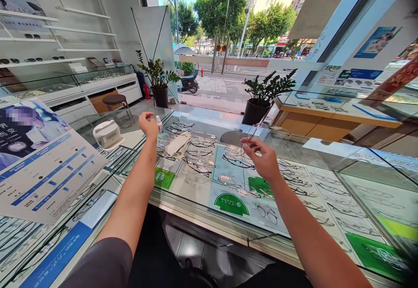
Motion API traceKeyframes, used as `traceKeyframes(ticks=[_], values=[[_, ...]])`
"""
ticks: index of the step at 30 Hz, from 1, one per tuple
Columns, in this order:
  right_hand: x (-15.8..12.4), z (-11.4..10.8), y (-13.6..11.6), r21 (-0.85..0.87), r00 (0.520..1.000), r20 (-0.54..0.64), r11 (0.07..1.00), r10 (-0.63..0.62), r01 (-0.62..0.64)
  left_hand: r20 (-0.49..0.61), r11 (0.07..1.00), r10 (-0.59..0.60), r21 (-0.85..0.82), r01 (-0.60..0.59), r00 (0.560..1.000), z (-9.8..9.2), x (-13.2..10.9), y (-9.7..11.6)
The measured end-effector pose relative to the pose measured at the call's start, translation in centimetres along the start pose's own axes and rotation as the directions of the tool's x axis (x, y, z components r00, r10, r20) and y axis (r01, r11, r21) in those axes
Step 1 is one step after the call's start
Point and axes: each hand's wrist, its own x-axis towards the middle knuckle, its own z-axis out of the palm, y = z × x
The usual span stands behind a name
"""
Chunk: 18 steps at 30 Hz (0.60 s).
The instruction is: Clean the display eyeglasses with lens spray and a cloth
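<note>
My right hand pinches a pair of thin-framed eyeglasses, held up over the glass counter. Part of the frame is faint against the background. My left hand is raised above the far side of the counter, its fingers loosely bent with nothing visible in them. Just to its right stands a small white spray bottle; whether they touch is unclear. A crumpled beige cloth lies on the counter between my hands.
Rows of spectacle frames show in the counter around green cards. At left are a white device and a large printed board. Potted plants stand beyond the counter, and a stool is at back left.
</note>
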Motion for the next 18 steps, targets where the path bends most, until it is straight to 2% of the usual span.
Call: traceKeyframes(ticks=[9,14,18], values=[[-0.1,0.0,0.0,0.004,1.0,0.004,1.0,0.015,-0.015,0.061,0.995,-0.056,0.082,0.051,0.997,0.6,0.0,0.0],[-0.1,0.0,-0.3,0.026,1.0,0.014,0.999,0.028,-0.028,0.179,0.962,-0.199,0.222,0.157,0.964,1.3,-0.5,-0.5],[-0.1,-0.1,-0.3,0.027,1.0,-0.001,0.999,0.023,-0.023,0.262,0.964,-0.181,0.237,0.119,0.948,1.3,-0.8,-0.4]])
